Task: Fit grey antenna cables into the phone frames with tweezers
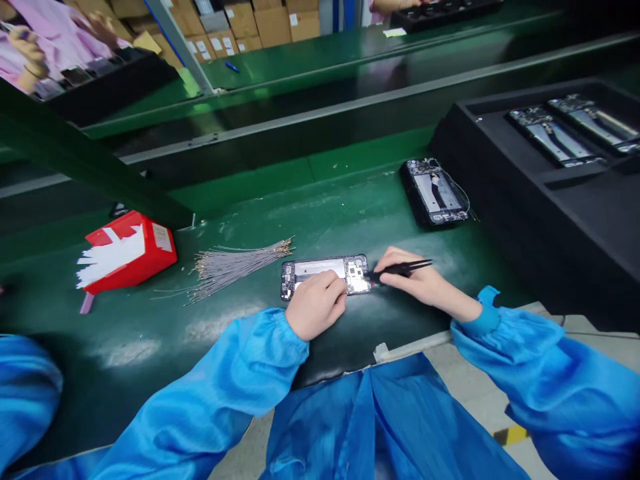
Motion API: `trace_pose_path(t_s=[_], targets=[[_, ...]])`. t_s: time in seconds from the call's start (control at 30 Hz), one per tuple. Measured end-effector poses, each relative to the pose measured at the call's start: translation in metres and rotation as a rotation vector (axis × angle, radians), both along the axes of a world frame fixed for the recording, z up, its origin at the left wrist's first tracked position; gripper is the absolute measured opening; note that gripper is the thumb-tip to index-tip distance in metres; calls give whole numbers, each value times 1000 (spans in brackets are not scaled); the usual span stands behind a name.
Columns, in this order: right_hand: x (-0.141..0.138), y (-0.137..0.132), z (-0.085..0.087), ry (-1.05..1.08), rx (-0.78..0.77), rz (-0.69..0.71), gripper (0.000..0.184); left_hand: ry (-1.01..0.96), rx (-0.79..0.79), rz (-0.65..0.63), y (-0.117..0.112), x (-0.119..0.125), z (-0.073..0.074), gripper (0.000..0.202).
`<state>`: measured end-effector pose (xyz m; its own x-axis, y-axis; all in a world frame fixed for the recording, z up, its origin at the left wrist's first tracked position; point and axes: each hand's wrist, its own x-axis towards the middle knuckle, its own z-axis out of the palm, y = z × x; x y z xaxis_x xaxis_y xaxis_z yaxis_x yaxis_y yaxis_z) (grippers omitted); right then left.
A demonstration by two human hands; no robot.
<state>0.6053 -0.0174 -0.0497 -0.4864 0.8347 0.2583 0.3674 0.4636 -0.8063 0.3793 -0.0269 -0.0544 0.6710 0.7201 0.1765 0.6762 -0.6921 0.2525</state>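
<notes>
An opened phone frame lies flat on the green bench in front of me, its circuit board exposed. My left hand rests on its near edge with the fingers curled, pressing it down. My right hand pinches black tweezers, their tips touching the right end of the phone's board. A loose bundle of thin grey wires lies just left of the phone.
A red and white box lies on its side at the left. A second opened phone sits farther right, beside a black tray holding more phones. Another person's hands work at the far left, across a conveyor.
</notes>
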Motion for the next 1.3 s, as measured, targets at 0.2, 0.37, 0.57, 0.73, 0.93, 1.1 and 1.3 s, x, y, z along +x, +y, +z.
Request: trace_pose_path(t_s=[0.2, 0.37, 0.57, 0.73, 0.93, 1.1, 1.3], targets=[[-6, 13, -2, -293, 216, 149, 24, -27, -34, 12, 3, 6, 0, 11], [-13, 15, -3, -394, 219, 171, 32, -43, -97, 64, 6, 8, -1, 12], [-20, 11, -1, -465, 213, 109, 36, -98, -141, 40, 5, 5, -6, 20], [-22, 10, -2, -448, 198, 91, 37, -161, -72, -107, -2, 0, -10, 28], [-23, 14, 3, -482, 121, 90, 39, -180, -43, -140, -4, -1, -14, 30], [-27, 20, 7, -548, 81, 106, 39, -142, 27, -164, -4, 0, -12, 27], [-32, 28, 12, -646, 32, 135, 39, -86, 105, -179, -5, 2, -8, 25]])
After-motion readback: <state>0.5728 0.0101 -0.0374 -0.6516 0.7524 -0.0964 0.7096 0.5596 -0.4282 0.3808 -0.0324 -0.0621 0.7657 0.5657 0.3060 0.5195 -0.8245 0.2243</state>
